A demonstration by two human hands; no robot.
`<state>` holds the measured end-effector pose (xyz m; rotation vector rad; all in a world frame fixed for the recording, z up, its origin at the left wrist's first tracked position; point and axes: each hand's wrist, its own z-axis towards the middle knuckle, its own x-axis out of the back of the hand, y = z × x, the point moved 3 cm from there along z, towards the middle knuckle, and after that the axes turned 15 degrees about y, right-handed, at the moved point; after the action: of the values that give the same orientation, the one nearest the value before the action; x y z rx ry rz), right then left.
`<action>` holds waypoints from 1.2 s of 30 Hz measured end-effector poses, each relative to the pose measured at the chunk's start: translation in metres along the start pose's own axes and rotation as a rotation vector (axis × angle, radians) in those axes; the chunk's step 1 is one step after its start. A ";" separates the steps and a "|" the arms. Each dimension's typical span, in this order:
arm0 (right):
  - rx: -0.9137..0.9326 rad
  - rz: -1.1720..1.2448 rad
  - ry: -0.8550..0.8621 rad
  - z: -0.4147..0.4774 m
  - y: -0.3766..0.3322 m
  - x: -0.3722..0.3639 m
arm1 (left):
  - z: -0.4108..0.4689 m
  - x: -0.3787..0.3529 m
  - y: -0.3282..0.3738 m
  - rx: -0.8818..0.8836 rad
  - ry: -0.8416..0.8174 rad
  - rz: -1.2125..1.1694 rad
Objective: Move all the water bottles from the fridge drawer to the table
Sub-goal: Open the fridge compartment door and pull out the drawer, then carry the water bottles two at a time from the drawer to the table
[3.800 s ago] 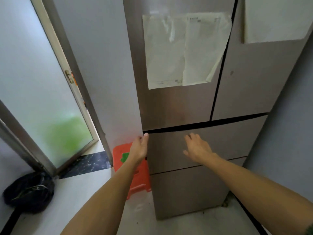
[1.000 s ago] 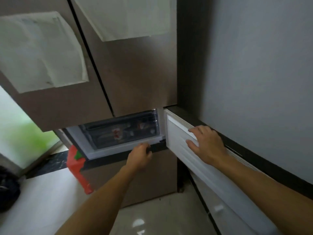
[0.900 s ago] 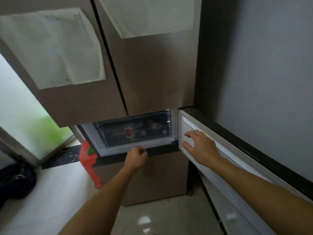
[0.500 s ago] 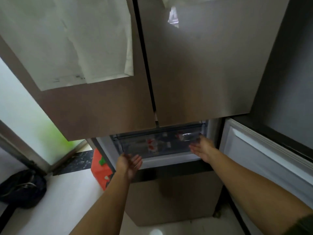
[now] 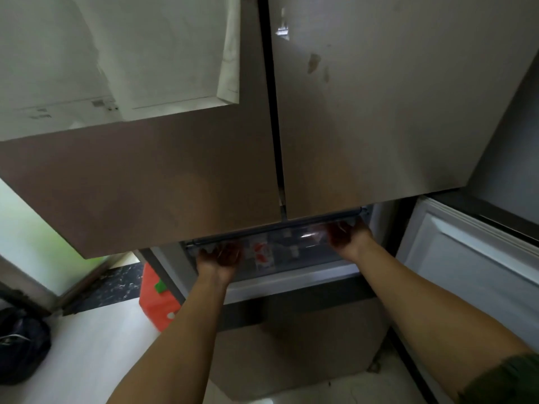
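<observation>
The fridge's middle compartment door (image 5: 472,266) stands swung open to the right. Inside it sits a clear plastic drawer (image 5: 280,252) holding water bottles with red-and-white labels (image 5: 262,253), seen through its front. My left hand (image 5: 218,259) is palm up on the drawer's left front edge. My right hand (image 5: 348,237) is palm up on the right front edge, fingers hooked under its rim. The upper fridge doors hide the drawer's top and the fingertips.
Brown upper fridge doors (image 5: 364,112) with taped papers (image 5: 122,59) hang close overhead. A lower drawer front (image 5: 291,345) is shut. An orange stool (image 5: 157,301) stands left of the fridge, a black bag (image 5: 20,348) on the floor, a frosted glass door (image 5: 29,228) at left.
The compartment door went from shut to swung open on the right. Both hands left the door and frame and now rest on the clear drawer's front edge.
</observation>
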<state>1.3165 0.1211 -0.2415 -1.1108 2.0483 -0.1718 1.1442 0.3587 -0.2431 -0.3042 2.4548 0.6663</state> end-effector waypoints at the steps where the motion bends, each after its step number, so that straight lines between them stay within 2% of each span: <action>1: 0.007 -0.017 0.005 -0.003 0.001 -0.001 | -0.002 0.000 0.000 -0.001 0.008 0.008; 5: 0.063 -0.062 0.091 -0.026 0.001 0.006 | -0.014 0.010 0.001 -0.005 0.083 0.051; 7: 0.046 -0.118 0.121 -0.034 0.001 0.017 | -0.021 0.019 -0.001 0.027 0.112 0.088; 14: 0.025 -0.274 0.226 -0.066 0.009 0.058 | -0.074 0.053 -0.015 -0.019 0.217 0.181; 27: 0.027 -0.394 0.266 -0.144 0.017 0.146 | -0.183 0.118 -0.057 -0.090 0.310 0.262; 31: 0.020 -0.478 0.182 -0.147 0.012 0.162 | -0.200 0.128 -0.062 -0.063 0.283 0.232; 33: 0.004 -0.621 0.133 -0.153 0.009 0.166 | -0.201 0.130 -0.059 -0.043 0.291 0.244; 36: -0.026 -1.133 -0.011 -0.171 0.011 0.162 | -0.201 0.137 -0.060 -0.029 0.310 0.324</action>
<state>1.1403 -0.0352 -0.2226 -2.1499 1.1836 -0.6795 0.9598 0.1941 -0.2036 -0.0174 2.8267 0.8432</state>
